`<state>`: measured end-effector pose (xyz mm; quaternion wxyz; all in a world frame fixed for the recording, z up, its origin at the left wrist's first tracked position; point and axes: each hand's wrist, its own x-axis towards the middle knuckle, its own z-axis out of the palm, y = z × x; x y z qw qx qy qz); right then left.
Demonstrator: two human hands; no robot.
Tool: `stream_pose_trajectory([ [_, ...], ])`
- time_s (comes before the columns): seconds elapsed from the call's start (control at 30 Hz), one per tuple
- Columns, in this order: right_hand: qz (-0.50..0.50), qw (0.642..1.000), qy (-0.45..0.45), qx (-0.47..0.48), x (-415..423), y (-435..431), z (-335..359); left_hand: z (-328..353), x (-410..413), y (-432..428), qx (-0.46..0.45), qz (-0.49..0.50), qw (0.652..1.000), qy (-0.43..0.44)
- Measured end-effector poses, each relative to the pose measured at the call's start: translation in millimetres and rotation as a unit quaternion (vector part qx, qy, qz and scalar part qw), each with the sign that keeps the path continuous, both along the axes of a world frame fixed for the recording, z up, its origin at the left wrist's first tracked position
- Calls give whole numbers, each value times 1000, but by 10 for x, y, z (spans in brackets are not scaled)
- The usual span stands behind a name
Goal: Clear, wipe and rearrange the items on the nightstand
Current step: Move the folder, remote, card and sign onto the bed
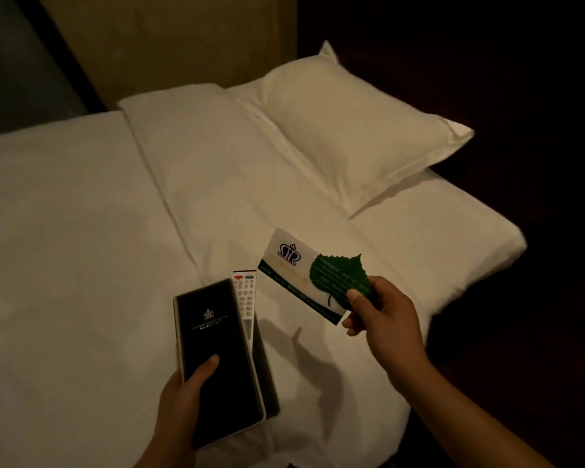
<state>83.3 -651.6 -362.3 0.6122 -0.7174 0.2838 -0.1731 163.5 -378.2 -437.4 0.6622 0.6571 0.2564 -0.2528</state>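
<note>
over the bed's near right corner, the left hand [183, 393] clasped a black folder [217, 359] and remote [245, 298] lengthwise; the right hand [382, 315], nearer the edge, pinched a card [294, 282].

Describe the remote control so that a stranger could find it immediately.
Start at the white bed and find the left hand near its lower edge. That hand holds a black folder; the remote control sticks out beside it, the only white, button-covered object there.

Bare white bed [81, 231] lies open left of the black folder [213, 349]; pillow [345, 130] blocks, seemingly, the far right corner.
</note>
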Motion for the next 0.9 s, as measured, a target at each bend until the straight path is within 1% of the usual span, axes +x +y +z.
stream_pose_trajectory([
  [0.23, 97, 994, 39, -23, 925, 1003, -118, -65, 495, 1128, 2, 105, 994, 11],
  [0.43, 149, 986, 60, -37, 1628, 1662, -282, -155, 938, 1834, 5, 141, 990, 4],
  [0.57, 170, 981, 76, -46, 2048, 2023, -494, -304, 1246, 2177, 14, 161, 987, 1],
  [0.67, 177, 980, 87, -42, 2354, 2241, -640, -417, 1452, 2380, 39, 166, 985, -20],
  [0.77, 181, 977, 101, -42, 2657, 2378, -786, -522, 1680, 2528, 68, 169, 982, -46],
  [0.9, 195, 972, 122, -53, 3003, 2447, -1010, -680, 2013, 2656, 89, 173, 979, -55],
])
